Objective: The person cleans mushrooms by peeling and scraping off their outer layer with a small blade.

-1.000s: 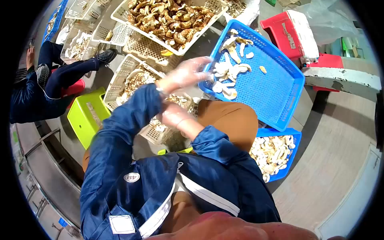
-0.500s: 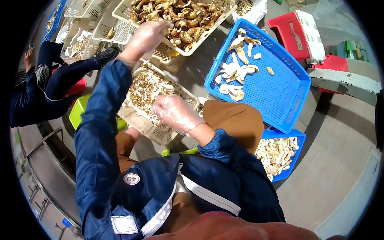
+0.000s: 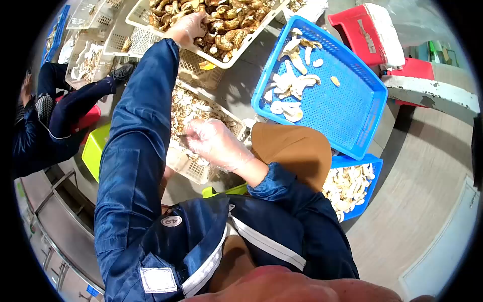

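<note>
My left hand (image 3: 186, 28), in a clear plastic glove, reaches over the near-left rim of a white crate (image 3: 240, 56). Its fingertips are curled onto a mushroom among the brown mushrooms (image 3: 229, 22) heaped inside, partly hidden by the pile. My right hand (image 3: 216, 143), gloved the same way, is closed in front of my body. A small dark thing shows at its fingers, too unclear to name. Below that hand stands a pale crate (image 3: 201, 173) of mushroom trimmings (image 3: 188, 108).
To the right, a blue crate (image 3: 347, 110) holds several pale, trimmed mushrooms (image 3: 294, 83). Below it, a smaller blue crate (image 3: 370, 191) contains many pale pieces (image 3: 347, 189). A red stool (image 3: 354, 35) stands behind. Another person (image 3: 50, 110) sits at far left beside more white crates (image 3: 123, 40).
My left hand has moved from above the crate rim down onto the brown mushrooms. My right hand has turned slightly, showing the dark thing at its fingers. The view has shifted a little.
</note>
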